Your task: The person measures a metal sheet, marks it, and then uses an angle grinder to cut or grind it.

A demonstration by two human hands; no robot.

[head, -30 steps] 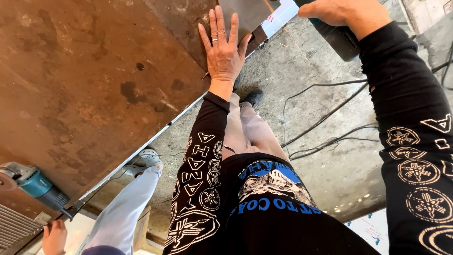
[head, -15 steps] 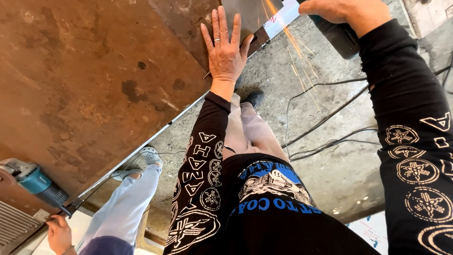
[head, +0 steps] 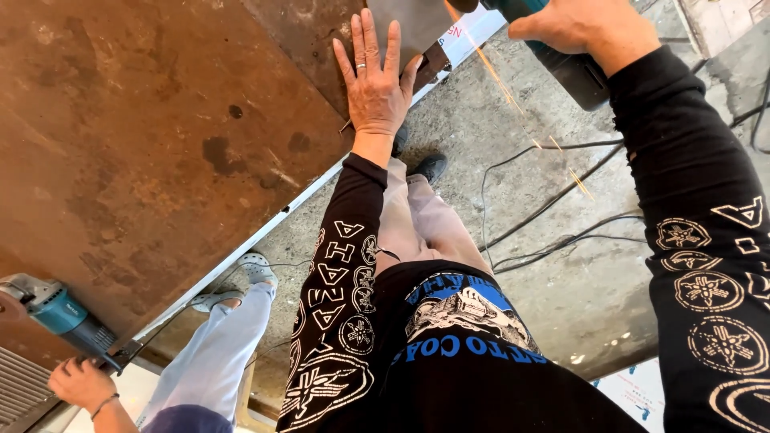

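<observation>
My left hand (head: 374, 76) lies flat, fingers spread, on a grey metal piece (head: 409, 28) at the edge of a large rusty steel sheet (head: 152, 136). A ring sits on one finger. My right hand (head: 581, 24) grips a teal and black angle grinder (head: 553, 56) at the top of the head view. Its disc end touches the grey piece near the top edge, and orange sparks (head: 513, 100) stream down to the right over the concrete floor (head: 561, 273).
Black cables (head: 553, 200) run across the floor on the right. A second teal grinder (head: 56, 309) rests on the sheet at lower left, with another person's hand (head: 80, 381) beside it and their light-trousered leg (head: 216, 353) below. A white edge (head: 241, 248) lines the sheet.
The view has shifted slightly. Sparks started about half a second ago and still fly from the grinder. My left hand stays pressed flat. The other person's hand has risen toward the second grinder.
</observation>
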